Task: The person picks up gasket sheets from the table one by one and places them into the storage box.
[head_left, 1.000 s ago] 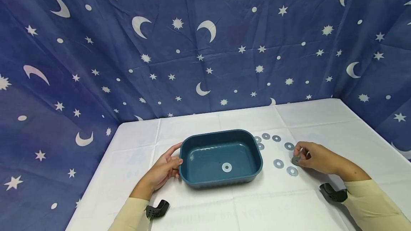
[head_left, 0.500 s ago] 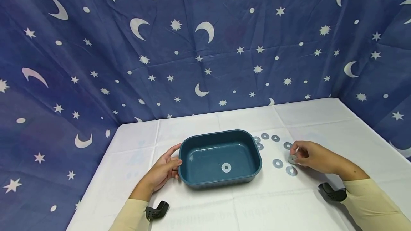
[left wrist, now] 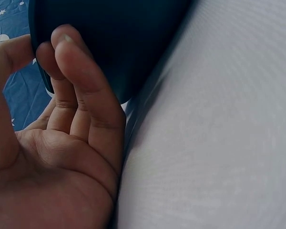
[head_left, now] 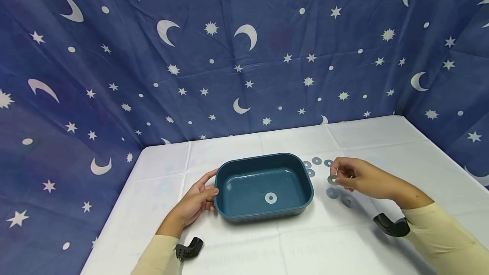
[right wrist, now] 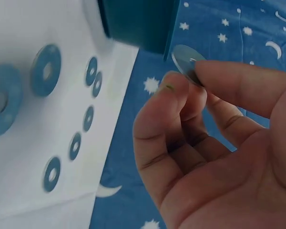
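A dark teal plastic tub point(head_left: 263, 216) stands on the white cloth, with one flat metal washer point(head_left: 266, 198) lying on its floor. At the tub's left end, my left hand point(head_left: 192, 205) holds the wall, thumb at the rim and fingers against the outside; the left wrist view shows the fingers bent there. Right of the tub, my right hand point(head_left: 366, 177) pinches a washer point(right wrist: 182, 58) between thumb and finger, raised over the cloth. Below and behind that hand, several more washers point(right wrist: 38, 76) lie flat, some partly hidden by it in the head view.
White cloth point(head_left: 244, 249) covers the table. A blue curtain point(head_left: 214, 75) with moons and stars hangs behind and at both sides. Several small washers point(head_left: 313, 162) lie close by the tub's right rear corner. A black wrist mount point(head_left: 391, 225) sits on each sleeve.
My right hand has lifted its washer off the cloth and moved left and up toward the tub. The left hand and tub keep their place.
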